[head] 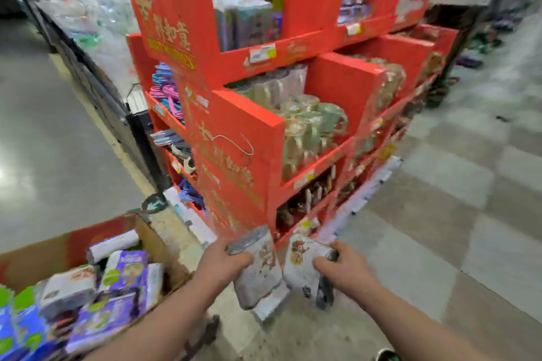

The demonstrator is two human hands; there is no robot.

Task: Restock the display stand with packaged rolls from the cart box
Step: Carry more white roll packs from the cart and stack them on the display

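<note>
A grey packaged roll (259, 275) is gripped in the left hand (223, 262), fingers curled round its upper end; a second packaged roll (300, 268) is clasped likewise in the right hand (344, 271). Both are held near the foot of the red display stand (234, 132). Purple packs (123, 269) are heaped in the cardboard box (35, 258) at near left.
</note>
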